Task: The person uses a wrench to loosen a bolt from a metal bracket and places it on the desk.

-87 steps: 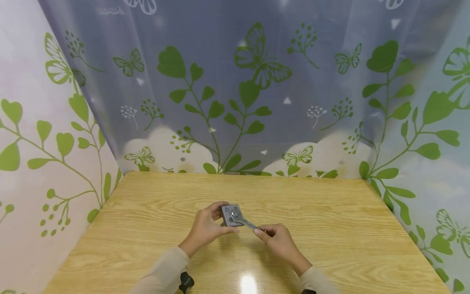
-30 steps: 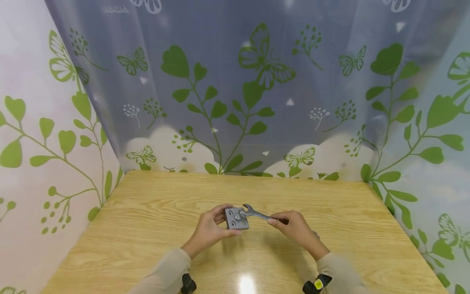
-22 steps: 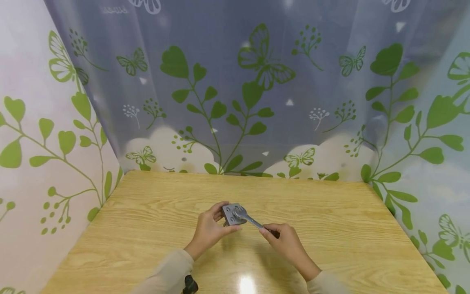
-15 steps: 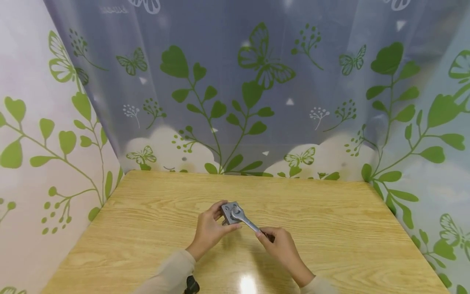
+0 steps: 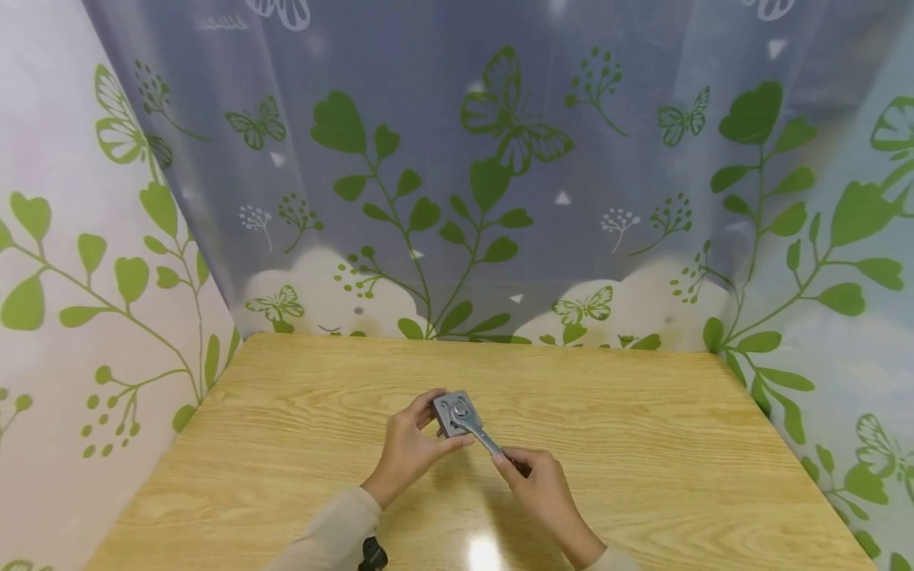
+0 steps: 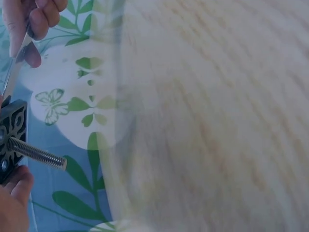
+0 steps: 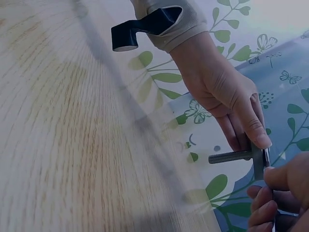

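My left hand (image 5: 407, 446) grips a small square grey metal plate (image 5: 472, 411) by its edges, thumb at the near side and fingers at the far side. The plate has holes near its corners. At its centre shows a bolt head (image 5: 460, 408), and the threaded shank (image 6: 41, 155) sticks out of the back, in the left wrist view. My right hand (image 5: 544, 482) pinches the handle of an open-ended wrench (image 5: 485, 439) between thumb and fingers. The wrench's head sits around the bolt head, its handle slanting down to the right. Both hands are raised over the table.
A wood-grain table (image 5: 321, 396) spreads beneath the hands. Behind it hangs a blue-grey curtain (image 5: 428, 238) with green leaves and butterflies, and pale printed sheets flank both sides. A black wrist mount (image 7: 145, 26) is strapped on the left sleeve.
One second ago the wrench was off the bolt head, beside the plate's far right. It returned onto the bolt head, and its handle has swung toward the body with my right hand.
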{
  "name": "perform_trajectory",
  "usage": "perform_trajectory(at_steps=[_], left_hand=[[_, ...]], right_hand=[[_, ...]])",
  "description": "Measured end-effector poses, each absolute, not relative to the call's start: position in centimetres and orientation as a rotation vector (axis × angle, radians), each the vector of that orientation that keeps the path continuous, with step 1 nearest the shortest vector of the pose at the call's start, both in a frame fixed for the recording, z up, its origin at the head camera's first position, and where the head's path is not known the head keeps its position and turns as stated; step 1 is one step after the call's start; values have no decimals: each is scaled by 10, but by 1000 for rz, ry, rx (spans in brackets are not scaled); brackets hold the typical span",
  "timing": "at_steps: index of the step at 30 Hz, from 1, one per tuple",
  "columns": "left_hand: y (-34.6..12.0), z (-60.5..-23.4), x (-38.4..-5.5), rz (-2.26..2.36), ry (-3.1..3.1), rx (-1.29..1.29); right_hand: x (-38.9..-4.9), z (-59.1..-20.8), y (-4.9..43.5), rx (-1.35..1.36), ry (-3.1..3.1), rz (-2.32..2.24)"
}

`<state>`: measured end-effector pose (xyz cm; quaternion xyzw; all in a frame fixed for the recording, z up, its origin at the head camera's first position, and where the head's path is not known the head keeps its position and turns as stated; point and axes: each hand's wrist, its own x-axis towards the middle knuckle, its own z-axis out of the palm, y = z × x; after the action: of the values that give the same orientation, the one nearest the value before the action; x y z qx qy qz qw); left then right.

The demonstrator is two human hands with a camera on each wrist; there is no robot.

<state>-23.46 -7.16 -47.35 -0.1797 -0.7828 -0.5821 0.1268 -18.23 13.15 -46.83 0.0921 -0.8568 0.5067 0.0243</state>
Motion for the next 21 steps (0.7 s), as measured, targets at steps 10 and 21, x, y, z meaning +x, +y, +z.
perform_trajectory(at_steps=[10, 21], left_hand=[[-75, -469, -237, -1655, -2252, -736], [-72, -460, -236, -1692, -2287, -614]], right_hand=[[-179, -472, 129, 201, -2591, 1580], [-182, -469, 126, 194, -2581, 1524]])
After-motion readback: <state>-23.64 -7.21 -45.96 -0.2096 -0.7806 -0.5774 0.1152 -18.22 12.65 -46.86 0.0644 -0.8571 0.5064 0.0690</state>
